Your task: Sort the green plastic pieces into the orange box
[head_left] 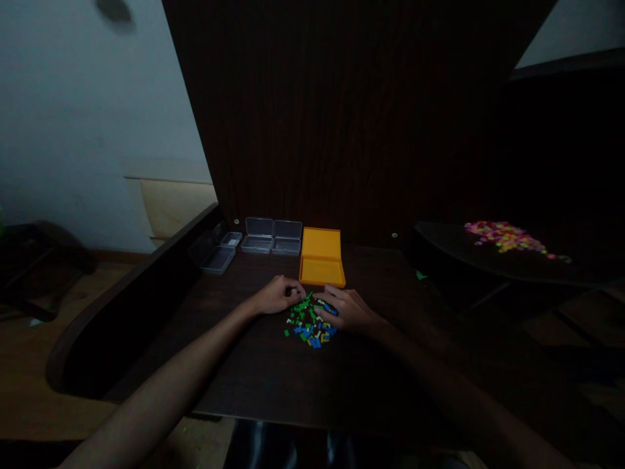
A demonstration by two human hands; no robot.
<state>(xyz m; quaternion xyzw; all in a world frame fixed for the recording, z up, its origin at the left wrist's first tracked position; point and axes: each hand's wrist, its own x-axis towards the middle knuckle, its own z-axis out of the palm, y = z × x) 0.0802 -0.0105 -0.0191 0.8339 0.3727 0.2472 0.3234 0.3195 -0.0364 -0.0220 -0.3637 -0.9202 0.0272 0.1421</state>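
A loose pile of small plastic bricks (308, 320), green, blue, yellow and white, lies on the dark table in front of me. At its upper left edge is my left hand (279, 295), fingers curled with the tips together by the green pieces; whatever they pinch is too small to make out. From the right, my right hand (350, 310) reaches over the pile with its fingers apart, close to the blue and white pieces and hiding some of them. Just behind both hands stands an open yellow box (321, 284), its lid tilted back.
Open clear plastic cases (257, 245) stand at the back left, with another clear case (218, 259) by the raised side panel (141, 299). A dark panel (342, 117) rises behind the table. At right, a separate dark surface (449, 244) bears a heap of pink and yellow pieces (508, 236).
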